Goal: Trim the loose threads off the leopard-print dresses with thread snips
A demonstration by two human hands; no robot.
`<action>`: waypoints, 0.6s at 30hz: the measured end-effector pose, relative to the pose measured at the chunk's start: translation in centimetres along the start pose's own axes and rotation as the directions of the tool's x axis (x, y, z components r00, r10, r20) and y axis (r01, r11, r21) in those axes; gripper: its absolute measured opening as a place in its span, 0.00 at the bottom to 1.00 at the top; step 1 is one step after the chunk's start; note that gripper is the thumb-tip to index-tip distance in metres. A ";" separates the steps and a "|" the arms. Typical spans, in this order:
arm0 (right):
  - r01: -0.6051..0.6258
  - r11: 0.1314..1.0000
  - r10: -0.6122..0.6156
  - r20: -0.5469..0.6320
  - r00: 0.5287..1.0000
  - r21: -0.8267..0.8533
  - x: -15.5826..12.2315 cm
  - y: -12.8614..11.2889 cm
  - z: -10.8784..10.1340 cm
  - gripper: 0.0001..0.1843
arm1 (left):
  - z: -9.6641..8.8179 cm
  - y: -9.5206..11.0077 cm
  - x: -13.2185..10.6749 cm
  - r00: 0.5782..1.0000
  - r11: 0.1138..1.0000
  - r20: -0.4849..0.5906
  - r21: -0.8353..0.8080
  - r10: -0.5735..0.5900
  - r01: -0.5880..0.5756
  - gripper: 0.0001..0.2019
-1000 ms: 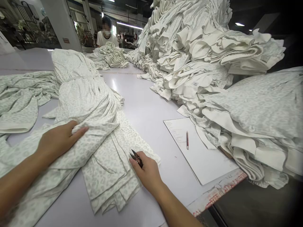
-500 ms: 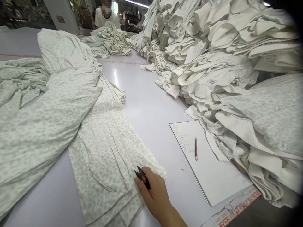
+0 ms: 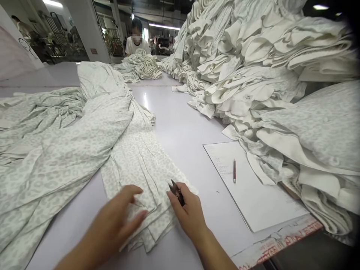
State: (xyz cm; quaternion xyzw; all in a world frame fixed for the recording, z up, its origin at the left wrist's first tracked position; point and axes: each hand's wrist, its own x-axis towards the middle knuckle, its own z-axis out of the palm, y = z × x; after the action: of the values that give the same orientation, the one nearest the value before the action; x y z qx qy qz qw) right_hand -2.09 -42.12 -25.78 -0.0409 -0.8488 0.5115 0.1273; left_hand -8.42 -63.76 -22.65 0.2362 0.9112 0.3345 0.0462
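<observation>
The left hand (image 3: 112, 221) lies open, fingers spread over the folded end of a pale green leopard-print knit garment (image 3: 135, 165) on the white work table (image 3: 180, 127), gripping nothing. The right hand (image 3: 191, 210) sits at the cloth's edge, curled around black thread snips (image 3: 176, 193) whose blades poke out past the fingers. Further right, a red pen (image 3: 234, 171) lies on a sheet of paper (image 3: 253, 191), just beside a heaped pile of folded garments (image 3: 281, 75).

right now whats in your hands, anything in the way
Right hand holding black thread snips. Left hand open over folded leopard-print fabric. White paper sheet to the right.
</observation>
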 end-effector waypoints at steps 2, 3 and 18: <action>0.005 1.000 -0.005 0.017 1.000 0.000 0.0 0.0 0.1 0.10 | 2.8 1.3 0.4 0.995 1.000 0.101 0.008 0.025 -0.026 0.13; 0.008 1.000 -0.008 0.019 1.000 0.000 0.0 0.0 0.1 0.10 | 3.7 1.7 0.8 0.993 1.000 0.116 0.022 0.011 -0.014 0.07; -0.051 0.997 0.051 -0.002 0.999 -0.053 0.3 0.6 0.2 0.09 | 0.3 -2.0 -0.1 0.873 1.000 0.488 -0.002 0.020 -0.022 0.08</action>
State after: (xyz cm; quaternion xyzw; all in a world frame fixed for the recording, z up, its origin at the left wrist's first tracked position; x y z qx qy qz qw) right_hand -2.49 -41.91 -26.32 -0.0660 -0.8608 0.4918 0.1133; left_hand -9.06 -64.97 -24.11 0.3227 0.8682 0.2628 0.2702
